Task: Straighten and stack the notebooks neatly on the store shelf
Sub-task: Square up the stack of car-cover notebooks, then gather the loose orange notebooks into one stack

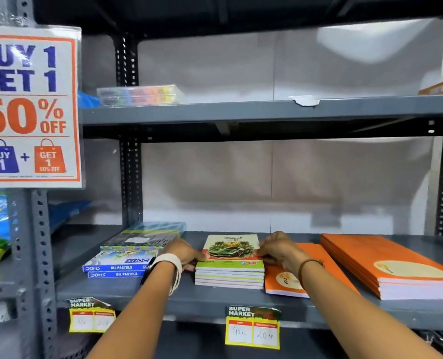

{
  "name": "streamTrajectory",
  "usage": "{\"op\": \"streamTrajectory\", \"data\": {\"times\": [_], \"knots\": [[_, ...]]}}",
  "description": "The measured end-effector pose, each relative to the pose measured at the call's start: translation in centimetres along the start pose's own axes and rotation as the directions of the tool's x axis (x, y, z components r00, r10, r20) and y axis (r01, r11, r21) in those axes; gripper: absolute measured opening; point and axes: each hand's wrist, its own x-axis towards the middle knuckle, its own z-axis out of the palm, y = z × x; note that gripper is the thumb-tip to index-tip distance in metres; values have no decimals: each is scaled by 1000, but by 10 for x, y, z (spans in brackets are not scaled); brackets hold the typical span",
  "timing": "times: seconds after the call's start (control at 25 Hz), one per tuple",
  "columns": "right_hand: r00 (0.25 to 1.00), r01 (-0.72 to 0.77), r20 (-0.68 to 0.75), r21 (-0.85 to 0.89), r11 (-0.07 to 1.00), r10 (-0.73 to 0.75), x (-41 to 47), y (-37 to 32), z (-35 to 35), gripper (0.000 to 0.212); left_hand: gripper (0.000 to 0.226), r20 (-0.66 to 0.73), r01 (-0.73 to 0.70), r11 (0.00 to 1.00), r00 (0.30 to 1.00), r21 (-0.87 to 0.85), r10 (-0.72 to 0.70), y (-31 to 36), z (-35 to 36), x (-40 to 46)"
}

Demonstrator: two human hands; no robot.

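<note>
Hands (186, 252) (277, 248) clamp notebook stack (229, 274) sides; pastel boxes (116, 268) left, orange books (386, 263), seemingly ledgers, right

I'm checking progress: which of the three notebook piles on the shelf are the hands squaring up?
The middle pile, the green-edged notebooks with a car cover; left hand and right hand press its sides. Both orange piles lie untouched.

Green-edged notebook stack (229, 274), car cover on top, squared, mid-shelf (215, 299).
</note>
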Motion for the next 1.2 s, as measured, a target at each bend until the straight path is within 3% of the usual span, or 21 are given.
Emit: {"op": "streamTrajectory", "data": {"times": [0.16,0.24,0.36,0.4,0.48,0.56,0.64,0.76,0.84,0.96,1.08,1.2], "knots": [[1000,17,13,-25,1000,-16,-3,2,2,29,23,7,14,999,1000,51,-15,-3,1,4],[1000,23,7,-48,999,-23,-5,3,4,29,27,-7,9,978,1000,207,-8,2,-2,5],[992,68,-97,-175,982,-86,-8,1,-4,19,45,-65,-18,780,995,626,75,21,-1,5],[982,84,-147,-219,972,-118,-8,-2,-12,14,45,-95,-30,721,987,692,133,31,3,3],[959,95,-221,-343,934,-179,-8,-7,-34,12,35,-117,-96,716,963,691,242,51,18,-3],[943,42,-247,-579,814,-224,-14,-9,-62,12,23,-98,-193,770,944,608,314,69,42,-7],[944,-48,-239,-781,623,-228,-20,-3,-85,21,19,-23,-263,755,938,601,345,79,71,-11],[966,-128,-190,-941,313,-175,-30,13,-100,37,32,137,-333,611,929,718,345,80,114,-14],[975,-145,-173,-971,188,-141,-32,20,-99,38,47,162,-322,450,919,833,359,77,129,-13],[974,-165,-180,-980,112,-141,-31,20,-98,35,56,151,-286,292,899,913,411,74,142,-9],[972,-181,-193,-978,100,-135,-28,19,-99,34,58,178,-303,241,884,922,432,74,147,-3],[964,-186,-212,-969,162,-162,-22,18,-101,33,61,209,-323,226,885,919,416,74,146,2]]}}
